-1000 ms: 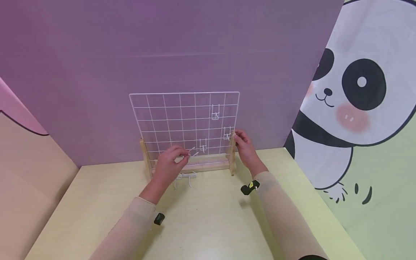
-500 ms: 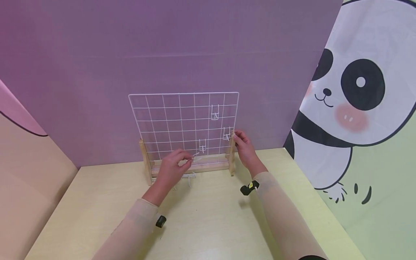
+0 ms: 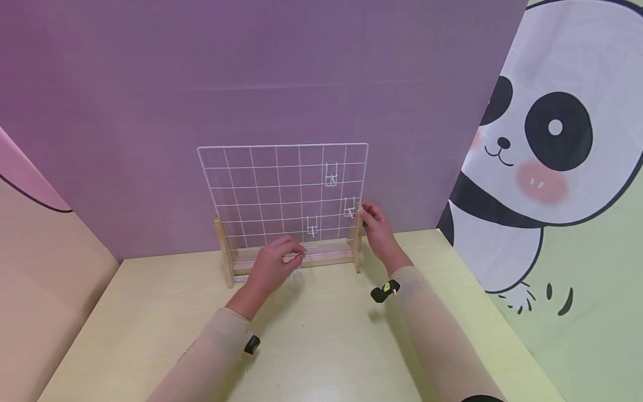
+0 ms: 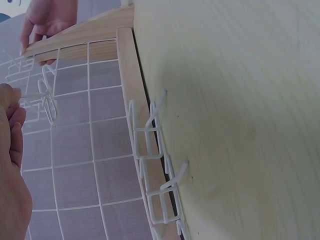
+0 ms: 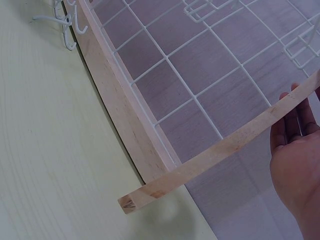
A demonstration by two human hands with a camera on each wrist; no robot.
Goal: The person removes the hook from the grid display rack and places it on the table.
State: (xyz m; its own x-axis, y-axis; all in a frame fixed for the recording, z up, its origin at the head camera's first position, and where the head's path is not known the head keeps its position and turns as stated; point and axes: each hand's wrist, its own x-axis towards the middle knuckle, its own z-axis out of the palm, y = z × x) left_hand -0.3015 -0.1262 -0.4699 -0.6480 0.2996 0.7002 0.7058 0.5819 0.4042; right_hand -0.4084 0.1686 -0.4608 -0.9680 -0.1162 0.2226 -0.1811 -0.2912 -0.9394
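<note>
Pinching thin wire hook (image 3: 300,256): left hand (image 3: 273,267); right hand (image 3: 378,229) steadying square-mesh wire grid (image 3: 261,184).

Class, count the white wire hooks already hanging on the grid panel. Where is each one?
3. One hook hangs in the upper right, one at the right edge by the right hand, one low, right of centre. Others lie on the table.
</note>
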